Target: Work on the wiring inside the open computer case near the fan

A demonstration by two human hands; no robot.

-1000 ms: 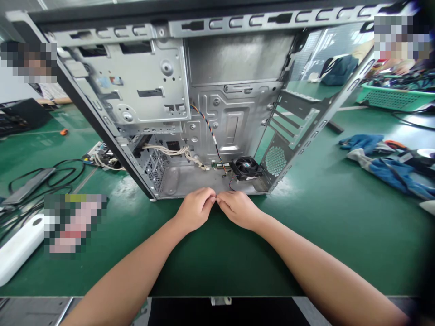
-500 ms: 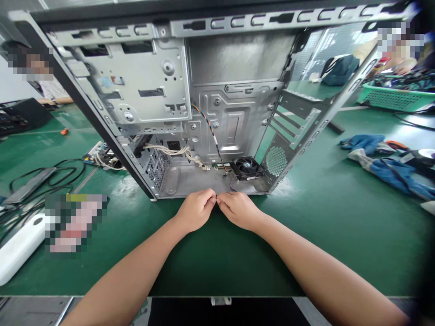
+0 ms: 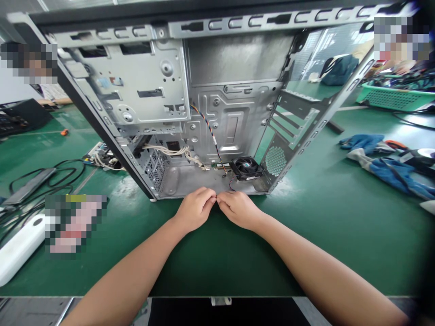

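Note:
An open computer case [image 3: 234, 104] stands upright on the green table, its inside facing me. In front of its bottom edge, my left hand [image 3: 196, 209] and my right hand [image 3: 239, 210] meet, fingertips touching. Both are closed with fingers curled in; anything between the fingertips is hidden or too small to name. Just behind them, on the case floor, are a black cooling fan [image 3: 246, 167] and a small green memory stick [image 3: 222, 165]. A multicoloured cable [image 3: 210, 131] hangs down from the drive bay, and white wires [image 3: 173, 149] run in from the left.
At the left lie a white power strip [image 3: 23, 249], black cables [image 3: 78, 174] and a circuit board [image 3: 102, 156]. Blue gloves [image 3: 390, 167] and a green basket [image 3: 397, 97] full of parts are on the right. A person sits at the far left.

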